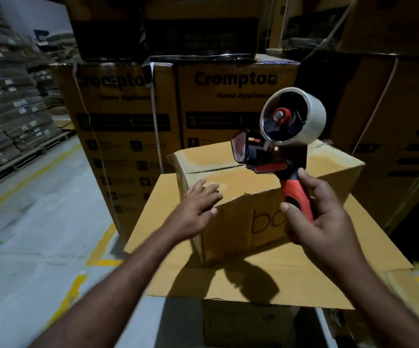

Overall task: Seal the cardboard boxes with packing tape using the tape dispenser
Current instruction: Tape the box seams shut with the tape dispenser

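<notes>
Right hand (326, 219) gripping tape dispenser (282, 144) by red handle, raised above small cardboard box (241, 187), left hand (198, 204) fingers spread flat on box's near top edge, box on larger carton (266, 280)

Body in view: a slim left forearm (128, 272) and a matching right forearm (381, 285), both bare as far as the lower edge of view, ending in a bare left hand (198, 207) and a bare right hand (326, 222) with short-trimmed thumbnails.

Dim warehouse: stacked sacks (7, 109) on pallets (27, 156) line a grey concrete floor (40, 222) marked with yellow lines (103, 247); printed cartons (128, 121) tower behind.
</notes>
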A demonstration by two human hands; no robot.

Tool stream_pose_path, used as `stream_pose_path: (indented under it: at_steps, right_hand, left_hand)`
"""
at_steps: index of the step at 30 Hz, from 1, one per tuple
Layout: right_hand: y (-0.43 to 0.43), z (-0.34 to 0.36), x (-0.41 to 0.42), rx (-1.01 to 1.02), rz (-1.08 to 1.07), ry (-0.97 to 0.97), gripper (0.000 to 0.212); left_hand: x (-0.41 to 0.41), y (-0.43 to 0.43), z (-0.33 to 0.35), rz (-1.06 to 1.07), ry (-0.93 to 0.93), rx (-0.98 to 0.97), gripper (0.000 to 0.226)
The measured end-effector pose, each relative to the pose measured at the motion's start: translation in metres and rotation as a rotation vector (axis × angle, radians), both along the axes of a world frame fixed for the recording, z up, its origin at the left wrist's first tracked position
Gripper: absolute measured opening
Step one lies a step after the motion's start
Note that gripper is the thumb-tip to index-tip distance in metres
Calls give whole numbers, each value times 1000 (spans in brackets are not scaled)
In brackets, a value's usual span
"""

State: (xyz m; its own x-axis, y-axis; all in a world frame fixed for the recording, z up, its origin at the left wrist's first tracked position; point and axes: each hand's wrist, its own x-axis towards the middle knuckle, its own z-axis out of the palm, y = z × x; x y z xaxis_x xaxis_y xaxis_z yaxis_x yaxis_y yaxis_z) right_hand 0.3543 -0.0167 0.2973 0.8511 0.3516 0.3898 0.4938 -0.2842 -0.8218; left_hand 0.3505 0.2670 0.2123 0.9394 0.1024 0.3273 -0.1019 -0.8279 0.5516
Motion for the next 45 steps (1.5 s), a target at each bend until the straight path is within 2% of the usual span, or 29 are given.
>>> stream_pose_path:
  at_steps: [3, 6, 11, 14, 17, 19, 20, 22, 24, 25, 26, 28, 30, 33, 35, 37, 41, 45]
  right_hand:
    - [44, -8, 24, 36, -8, -61, 61]
    - [85, -17, 46, 60, 17, -89, 59]
    - [134, -34, 64, 45, 112, -67, 61]
    - [146, -51, 73, 61, 145, -16, 62]
    - [148, -63, 81, 105, 126, 14, 62]
    - [147, -65, 85, 108, 109, 21, 62]
    - [146, -66, 87, 101, 106, 23, 62]
    - [145, -65, 86, 70, 111, 13, 63]
    - [144, -63, 84, 27, 127, -8, 63]
    - [144, -63, 83, 13, 137, -14, 63]
    - [144, -62, 83, 2, 146, -16, 63]
    - [144, -61, 84, -2, 156, -8, 62]
    - [142, -60, 85, 16, 161, 2, 62]
    - [140, -61, 86, 32, 185, 12, 62]
    - [138, -61, 87, 11, 204, 4, 63]
    - [133, -62, 87, 12, 229, 2, 63]
    - [128, -64, 84, 6, 268, -24, 63]
    - [126, -67, 86, -3, 280, -43, 62]
  left_hand:
    - [9, -24, -26, 233, -264, -322, 51]
    - [24, -46, -41, 411, -463, -479, 56]
    - [32, -47, -45, 488, -479, -587, 56]
    - [30, -43, -47, 454, -391, -810, 55]
    - [34, -33, -55, 403, -386, -1080, 52]
    - [40, -30, -59, 438, -383, -1190, 47]
    - [43, -27, -64, 458, -382, -1196, 54]
    - [42, -25, -66, 524, -366, -1082, 72]
    - [41, -16, -57, 669, -370, -897, 56]
    - [42, -9, -49, 813, -385, -809, 45]
    - [43, -2, -39, 942, -404, -789, 40]
    - [46, 9, -20, 1044, -497, -888, 37]
    - [51, 8, -1, 941, -517, -951, 40]
    - [68, 2, 11, 612, -246, -902, 63]
    - [79, 6, 10, 572, -69, -798, 68]
    - [85, 18, 8, 596, 12, -795, 68]
    - [91, 41, 6, 631, 86, -719, 47]
    - [95, 54, 16, 558, 6, -749, 15]
